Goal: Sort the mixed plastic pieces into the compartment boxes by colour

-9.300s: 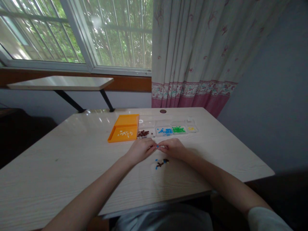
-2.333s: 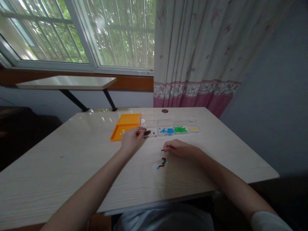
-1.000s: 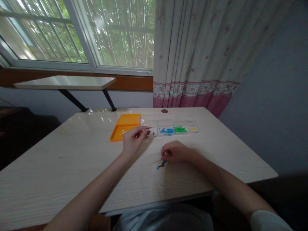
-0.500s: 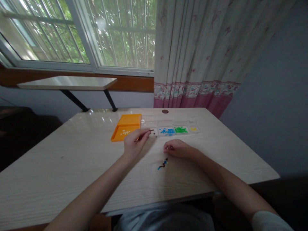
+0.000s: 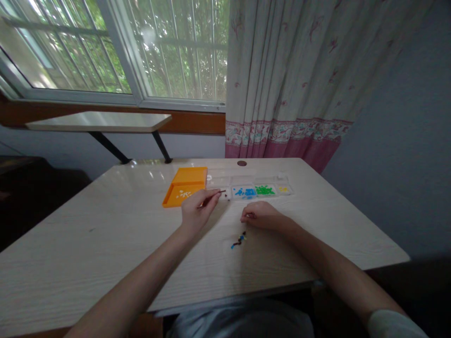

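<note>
My left hand (image 5: 197, 206) pinches a thin dark brown stick-like piece (image 5: 221, 191), its tip jutting out over the leftmost section of a clear compartment box (image 5: 230, 197). A few dark bits lie in that section. My right hand (image 5: 262, 215) hovers over the table in front of the box, fingers closed in a pinch. Whatever is between those fingertips is too small to make out. Just below it on the table rests a short crooked chain of small brown, blue and yellow pieces (image 5: 239, 241).
Blue pieces (image 5: 245, 191), green pieces (image 5: 265, 189) and a few yellow pieces (image 5: 283, 189) fill other compartments of the box. An open orange case (image 5: 190, 174) with white bits stands left of it. A raised shelf (image 5: 102, 121) sits at the table's back left.
My right hand has shifted very slightly, its fingertips turning a little. The left hand and its brown piece stay almost where they were, and the chain lies unmoved.
</note>
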`<state>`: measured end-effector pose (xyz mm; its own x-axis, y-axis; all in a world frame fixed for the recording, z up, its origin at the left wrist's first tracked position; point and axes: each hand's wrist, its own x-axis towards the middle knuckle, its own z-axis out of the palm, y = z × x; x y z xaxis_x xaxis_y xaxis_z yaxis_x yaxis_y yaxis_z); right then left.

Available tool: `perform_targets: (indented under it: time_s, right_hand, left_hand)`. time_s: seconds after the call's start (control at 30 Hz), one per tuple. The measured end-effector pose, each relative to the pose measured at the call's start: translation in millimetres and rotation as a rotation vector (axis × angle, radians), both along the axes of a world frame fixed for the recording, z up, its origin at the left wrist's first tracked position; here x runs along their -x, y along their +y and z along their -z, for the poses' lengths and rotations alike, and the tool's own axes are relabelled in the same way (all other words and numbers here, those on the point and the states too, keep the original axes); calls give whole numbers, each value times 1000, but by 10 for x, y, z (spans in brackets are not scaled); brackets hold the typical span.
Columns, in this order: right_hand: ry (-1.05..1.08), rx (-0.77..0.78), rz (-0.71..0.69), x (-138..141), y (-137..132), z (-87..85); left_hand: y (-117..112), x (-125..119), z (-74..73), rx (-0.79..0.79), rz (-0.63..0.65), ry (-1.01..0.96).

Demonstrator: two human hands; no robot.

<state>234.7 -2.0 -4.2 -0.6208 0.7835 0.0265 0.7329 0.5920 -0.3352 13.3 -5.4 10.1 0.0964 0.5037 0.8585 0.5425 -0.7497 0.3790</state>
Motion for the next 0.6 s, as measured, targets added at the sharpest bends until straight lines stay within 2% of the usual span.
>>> perform_targets:
  time_s: [0.33, 0.43, 0.6]
  right_hand:
    - [73, 43, -19, -56, 25, 33]
    - [93, 99, -98, -112, 41, 21]
    - [124, 129, -179, -129, 55, 21]
  left_hand:
    - [5, 16, 8, 35, -20, 17]
    - [84, 45, 65, 128, -92, 40]
    - [283, 134, 207, 388, -281, 128]
